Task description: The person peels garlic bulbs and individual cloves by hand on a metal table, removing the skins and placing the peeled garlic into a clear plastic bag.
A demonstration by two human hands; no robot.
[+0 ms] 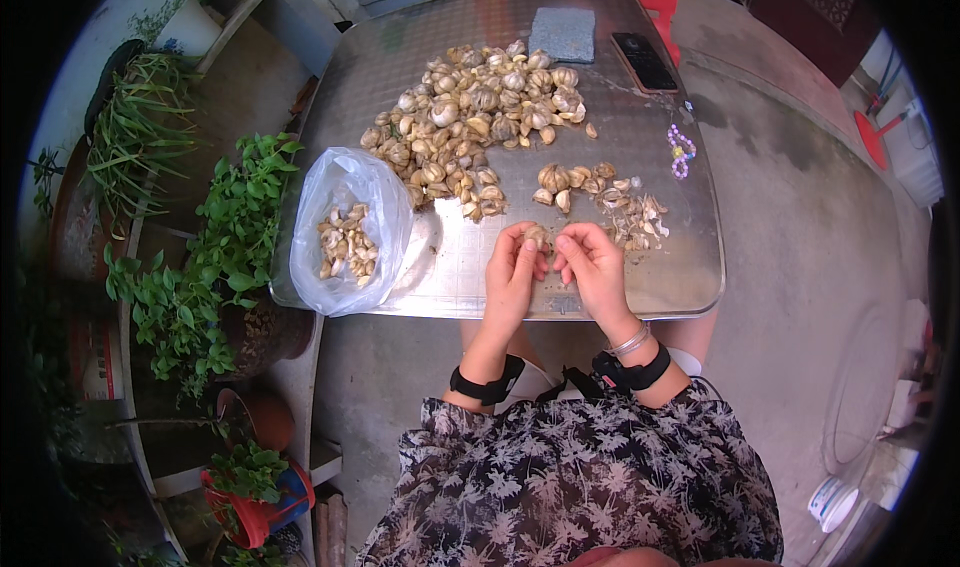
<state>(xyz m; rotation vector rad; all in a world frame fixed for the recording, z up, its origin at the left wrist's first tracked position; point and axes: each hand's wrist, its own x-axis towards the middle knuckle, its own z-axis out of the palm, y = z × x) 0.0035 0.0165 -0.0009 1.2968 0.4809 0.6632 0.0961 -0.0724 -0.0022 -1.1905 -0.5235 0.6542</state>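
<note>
My left hand (514,267) holds a piece of garlic (535,235) between thumb and fingers, close to the table's near edge. Right beside it is my right hand (596,271), fingers curled and thumb near the fingertips; whether it pinches anything is hidden. Just beyond my hands lies a small group of garlic bulbs and cloves (555,179). Papery garlic skins (637,222) are scattered beyond my right hand. A large heap of garlic bulbs and loose cloves (480,102) covers the table's far middle. To the left, an open clear plastic bag (307,259) contains separated cloves (349,244).
The metal table (450,297) has rounded corners. On it are a grey stone-like slab (562,34), a phone (643,62) and a beaded bracelet (681,151). Potted plants (240,214) crowd the left edge. A red plastic chair (664,4) stands at the far side.
</note>
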